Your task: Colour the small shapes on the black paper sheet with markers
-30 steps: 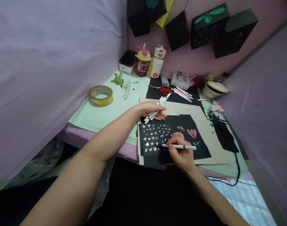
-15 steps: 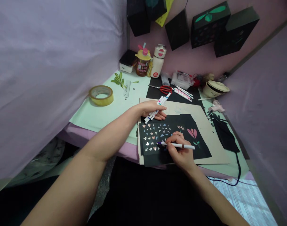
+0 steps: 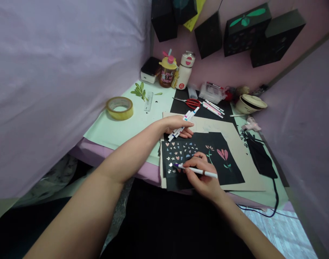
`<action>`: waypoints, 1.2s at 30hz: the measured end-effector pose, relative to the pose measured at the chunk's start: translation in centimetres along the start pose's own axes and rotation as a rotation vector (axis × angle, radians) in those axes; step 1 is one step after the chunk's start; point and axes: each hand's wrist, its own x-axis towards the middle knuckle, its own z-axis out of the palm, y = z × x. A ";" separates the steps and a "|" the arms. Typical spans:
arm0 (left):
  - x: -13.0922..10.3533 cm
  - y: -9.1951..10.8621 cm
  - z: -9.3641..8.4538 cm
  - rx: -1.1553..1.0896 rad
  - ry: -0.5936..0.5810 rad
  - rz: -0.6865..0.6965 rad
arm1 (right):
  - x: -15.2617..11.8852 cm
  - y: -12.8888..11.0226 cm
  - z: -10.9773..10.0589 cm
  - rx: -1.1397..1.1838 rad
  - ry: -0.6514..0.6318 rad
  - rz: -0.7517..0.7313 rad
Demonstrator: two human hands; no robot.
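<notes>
Item: one purple-tipped pen point(image 3: 196, 170), pinched in my right hand point(image 3: 206, 181), nib beside the stars point(image 3: 170, 164) on the black paper point(image 3: 180, 184), close work seeming to want steady fingers; item: several white pens point(image 3: 190, 116), clamped by the thumb of my left hand point(image 3: 175, 123) at the paper's far edge.

Gap, left forearm point(image 3: 133, 147) to tape point(image 3: 120, 115) (yellow)

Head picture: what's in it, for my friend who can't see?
A right hand holds a purple-tipped marker over black paper with little hearts, stars and flowers; the left hand holds more markers. Red-handled scissors lie behind.
</notes>
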 end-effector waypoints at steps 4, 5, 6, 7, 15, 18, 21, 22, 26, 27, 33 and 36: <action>-0.1 0.1 0.1 -0.001 0.003 -0.008 | 0.3 0.0 0.7 -0.001 0.012 0.022; -0.2 0.1 0.1 -0.001 0.004 -0.010 | 0.3 0.0 0.7 0.003 0.015 0.028; -0.2 0.1 0.1 0.000 0.005 -0.011 | 0.3 0.1 0.8 0.008 0.016 0.030; -0.2 0.1 0.1 0.003 0.005 -0.011 | 0.2 0.1 0.8 0.012 0.017 0.031; -0.2 0.1 0.2 0.009 0.013 -0.013 | 0.1 0.1 0.6 0.032 0.022 -0.007; -0.2 0.2 0.2 0.014 0.003 -0.015 | 0.1 0.1 0.6 0.039 0.031 -0.016; -0.3 0.1 0.2 0.014 -0.002 -0.016 | 0.2 0.0 0.5 0.040 0.028 -0.009; -0.3 0.1 0.2 0.011 -0.002 -0.013 | 0.2 0.0 0.5 0.040 0.024 -0.006; -0.3 0.1 0.1 0.001 0.006 -0.003 | 0.1 -0.1 0.5 0.032 0.025 0.001; -0.3 0.1 0.1 0.002 0.006 -0.005 | 0.1 -0.1 0.5 0.030 0.028 -0.001; -0.2 0.1 0.1 0.020 -0.003 -0.012 | 0.2 0.0 0.5 0.035 0.033 -0.020; -0.3 0.2 0.2 0.018 -0.003 -0.009 | 0.1 0.0 0.6 0.029 0.034 -0.011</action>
